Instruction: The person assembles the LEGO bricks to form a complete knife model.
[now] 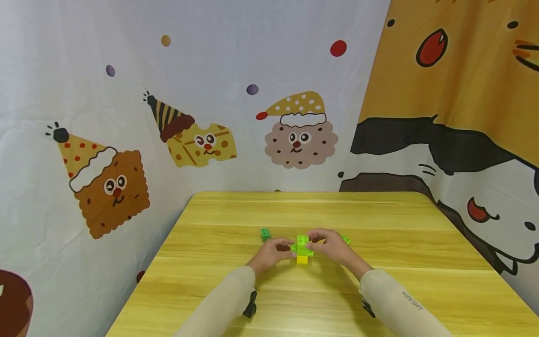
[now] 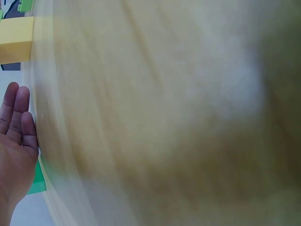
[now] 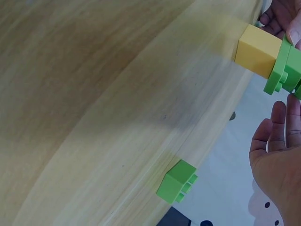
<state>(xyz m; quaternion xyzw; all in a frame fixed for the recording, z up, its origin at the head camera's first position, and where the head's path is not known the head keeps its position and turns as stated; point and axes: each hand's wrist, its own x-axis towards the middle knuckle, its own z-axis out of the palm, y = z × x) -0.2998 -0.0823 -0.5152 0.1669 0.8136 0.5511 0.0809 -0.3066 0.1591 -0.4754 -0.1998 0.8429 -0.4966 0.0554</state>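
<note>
Stack [image 1: 302, 252]: likely light, stiff, smooth
My left hand [image 1: 272, 252] and right hand [image 1: 332, 246], part-curled, pinch its green bricks [image 1: 302, 240]; I'd grip the yellow base [image 1: 302, 260]

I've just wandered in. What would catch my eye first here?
Probably the big backdrop behind the table, with its cartoon cheese in a striped hat, left of centre. Next comes the small stack, yellow below and green above, between the fingers of the left hand and right hand. Two loose green blocks lie on the table: one beyond the left hand, one beyond the right.
</note>
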